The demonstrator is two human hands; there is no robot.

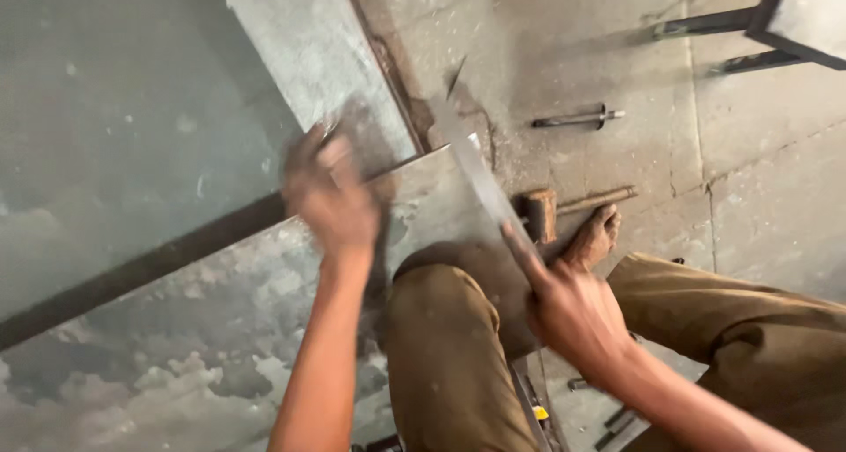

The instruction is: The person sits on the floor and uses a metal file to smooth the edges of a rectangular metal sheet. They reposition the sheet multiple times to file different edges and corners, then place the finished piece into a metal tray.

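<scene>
My right hand (573,311) grips a long flat metal strip (476,170), index finger stretched along it. The strip runs up and left across the corner of a mottled grey metal sheet (203,346) lying on the floor. My left hand (330,196) is motion-blurred over that sheet's upper edge, fingers curled; something dark shows under it, and I cannot tell what it is or whether the hand holds it. My left knee (445,329) in brown trousers sits between the two hands.
A second grey sheet (115,126) lies at upper left, beyond a dark bar (150,263). A hammer (539,214) rests by my bare foot (595,236). A bolt-like rod (577,117) lies on the concrete. A dark metal frame (767,29) stands at top right.
</scene>
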